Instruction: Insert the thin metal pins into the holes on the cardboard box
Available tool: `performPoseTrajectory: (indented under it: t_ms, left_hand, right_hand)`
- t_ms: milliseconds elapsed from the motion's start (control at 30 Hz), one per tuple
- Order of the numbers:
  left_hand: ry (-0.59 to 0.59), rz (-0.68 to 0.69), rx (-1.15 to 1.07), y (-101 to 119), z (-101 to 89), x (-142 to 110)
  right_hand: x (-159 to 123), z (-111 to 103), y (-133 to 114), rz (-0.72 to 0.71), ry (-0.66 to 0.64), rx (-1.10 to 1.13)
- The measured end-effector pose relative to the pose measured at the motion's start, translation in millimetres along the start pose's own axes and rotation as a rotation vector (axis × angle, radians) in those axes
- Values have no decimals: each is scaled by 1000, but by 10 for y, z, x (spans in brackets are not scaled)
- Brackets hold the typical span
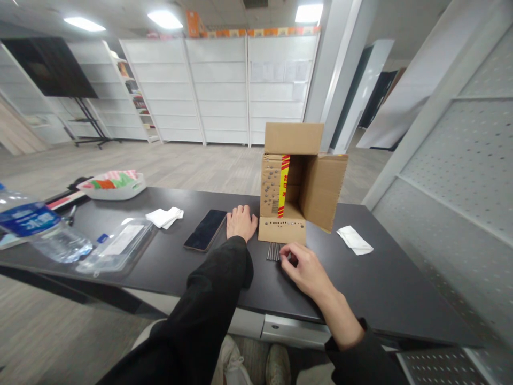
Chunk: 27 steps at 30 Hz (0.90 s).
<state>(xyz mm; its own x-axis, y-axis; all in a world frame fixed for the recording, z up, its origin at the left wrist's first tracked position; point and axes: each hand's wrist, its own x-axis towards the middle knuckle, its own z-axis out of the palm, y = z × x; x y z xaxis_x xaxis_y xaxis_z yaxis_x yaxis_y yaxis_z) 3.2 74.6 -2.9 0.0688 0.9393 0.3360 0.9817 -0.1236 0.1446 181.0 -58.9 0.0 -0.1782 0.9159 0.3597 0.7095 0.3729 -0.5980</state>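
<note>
An open cardboard box (270, 187) stands on its side on the dark desk, its opening facing me. Grey nail heads dot its left panel, and a row of them runs across the lower flap (282, 231). In front of that flap lies a small row of metal nails (273, 252). My right hand (306, 267) is at the row's right end, thumb and forefinger pinched together; whatever is between the fingertips is too small to make out. My left hand (241, 222) rests flat on the desk, fingers stretched out, between the box and a black phone (206, 230).
Left of the phone are crumpled tissue (164, 217), a clear plastic case (120, 246), a water bottle (42, 224) and a white tray (114, 191) with colourful packets. Another folded tissue (355, 240) lies right of the box. A perforated grey panel (457, 160) borders the desk's right side.
</note>
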Motion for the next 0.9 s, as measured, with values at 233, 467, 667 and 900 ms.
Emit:
performPoseTrajectory:
  t_ms: [233, 467, 667, 900]
  left_hand:
    - [5, 2, 4, 5, -7, 3]
    - [10, 9, -7, 1, -11, -1]
    - [6, 8, -2, 3, -14, 2]
    - [19, 9, 17, 6, -8, -1]
  right_hand:
    - [-6, -2, -19, -30, -70, -32]
    - [-7, -8, -27, -28, -81, -62]
    - [-10, -8, -28, -20, -100, -69]
    - [1, -7, -16, -24, -117, -80]
